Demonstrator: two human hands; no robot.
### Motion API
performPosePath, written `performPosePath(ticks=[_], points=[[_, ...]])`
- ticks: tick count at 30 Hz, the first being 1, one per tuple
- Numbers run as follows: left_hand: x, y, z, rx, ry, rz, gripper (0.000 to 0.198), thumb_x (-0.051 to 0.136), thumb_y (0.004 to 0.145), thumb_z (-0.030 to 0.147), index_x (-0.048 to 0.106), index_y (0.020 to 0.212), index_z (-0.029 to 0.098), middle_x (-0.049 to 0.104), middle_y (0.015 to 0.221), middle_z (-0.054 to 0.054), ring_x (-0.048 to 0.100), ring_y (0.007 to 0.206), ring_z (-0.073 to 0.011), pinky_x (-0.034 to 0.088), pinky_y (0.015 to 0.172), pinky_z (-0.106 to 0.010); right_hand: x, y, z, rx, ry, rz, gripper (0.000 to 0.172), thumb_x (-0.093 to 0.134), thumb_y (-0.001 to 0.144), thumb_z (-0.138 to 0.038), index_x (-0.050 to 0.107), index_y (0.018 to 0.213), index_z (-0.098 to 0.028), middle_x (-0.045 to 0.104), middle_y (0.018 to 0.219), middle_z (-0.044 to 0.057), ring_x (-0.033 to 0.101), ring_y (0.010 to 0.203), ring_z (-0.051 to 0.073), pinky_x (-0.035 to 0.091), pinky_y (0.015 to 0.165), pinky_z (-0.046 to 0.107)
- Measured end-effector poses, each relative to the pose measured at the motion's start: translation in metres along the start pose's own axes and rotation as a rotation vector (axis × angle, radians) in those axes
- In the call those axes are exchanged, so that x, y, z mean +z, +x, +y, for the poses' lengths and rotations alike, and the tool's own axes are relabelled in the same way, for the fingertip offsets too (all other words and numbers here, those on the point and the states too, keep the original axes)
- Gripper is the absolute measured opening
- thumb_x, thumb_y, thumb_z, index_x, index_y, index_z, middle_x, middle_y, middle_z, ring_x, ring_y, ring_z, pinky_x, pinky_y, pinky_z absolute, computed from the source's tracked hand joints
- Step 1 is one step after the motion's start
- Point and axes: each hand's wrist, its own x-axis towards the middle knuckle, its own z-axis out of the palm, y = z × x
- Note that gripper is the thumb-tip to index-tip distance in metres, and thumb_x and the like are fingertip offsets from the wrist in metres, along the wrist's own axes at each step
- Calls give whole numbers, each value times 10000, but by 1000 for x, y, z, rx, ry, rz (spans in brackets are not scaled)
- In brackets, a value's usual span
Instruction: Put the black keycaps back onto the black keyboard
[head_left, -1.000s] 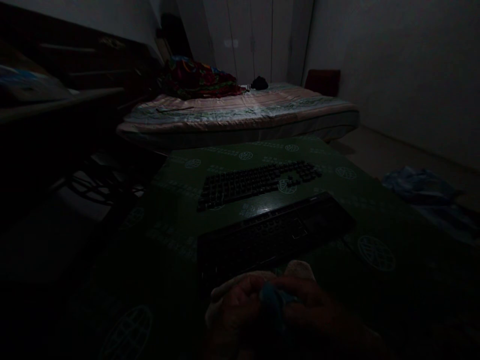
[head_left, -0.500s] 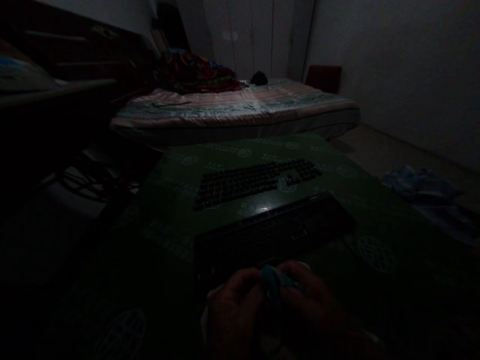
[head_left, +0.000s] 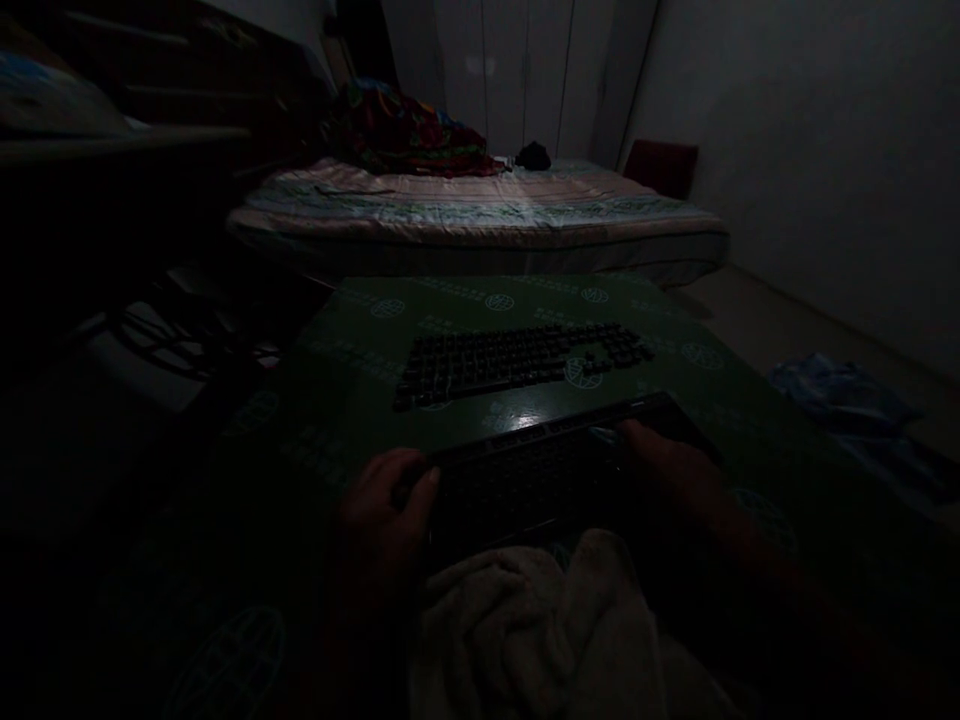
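Note:
A dark keyboard base [head_left: 510,490] lies slightly slanted on the green table [head_left: 330,400]; its keys look removed. My left hand [head_left: 386,515] is closed around its left end, thumb on top. Over the base's right part, my right hand [head_left: 667,465] is closed on a small bluish thing [head_left: 606,436], too dark to make out, which appears to touch the base. Behind the base, loose black keycaps [head_left: 495,362] are laid out in keyboard order. A crumpled light cloth [head_left: 525,630] sits in front of the base, between my forearms.
Beyond the table stands a bed [head_left: 480,215] with a red patterned blanket [head_left: 412,130] and a small black item [head_left: 533,155]. Blue clothes [head_left: 844,390] lie on the right. A dark desk [head_left: 127,145] is at left. The room is very dim.
My hands have parted. The left has moved left onto the keyboard base's end; the right has carried the bluish thing forward and right over the base. The cloth has come into view.

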Motion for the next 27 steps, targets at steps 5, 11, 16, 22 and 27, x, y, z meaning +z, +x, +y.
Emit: performPosePath(ticks=[5,11,16,22,27], points=[[13,17,-35,230,200,51,302,449,773,384,588,947,180,589,1122,-99,514,1069,-259,386,949,-417,-6,11,-6,3,-120,-37,282,338,867,-191,414,1138,-191,620,981,103,630,793,221,332,548,258],[25,18,-54,266,199,-20,349,411,796,373,559,1035,167,572,1162,-113,490,1116,-248,390,958,-431,-2,10,-8,0,-177,-90,265,356,848,-179,433,1102,-182,610,981,114,628,804,237,356,564,278],[31,18,-59,274,209,-90,368,346,822,341,550,1054,141,580,1147,-123,480,1126,-241,381,969,-426,-3,6,-7,-5,-204,-108,228,382,839,-196,451,1055,-181,615,951,111,631,796,256,361,554,285],[32,19,-59,254,253,-87,354,321,831,321,560,1019,141,596,1099,-131,512,1064,-247,406,922,-418,-6,10,-10,22,-209,-41,211,336,848,-172,443,1029,-177,616,935,107,636,766,262,349,526,289],[31,19,-59,267,253,-84,341,326,827,308,569,1006,146,610,1074,-119,528,1033,-240,410,911,-396,-2,3,-11,14,-238,-82,238,350,839,-165,447,1056,-173,614,934,114,634,769,251,355,532,276]])
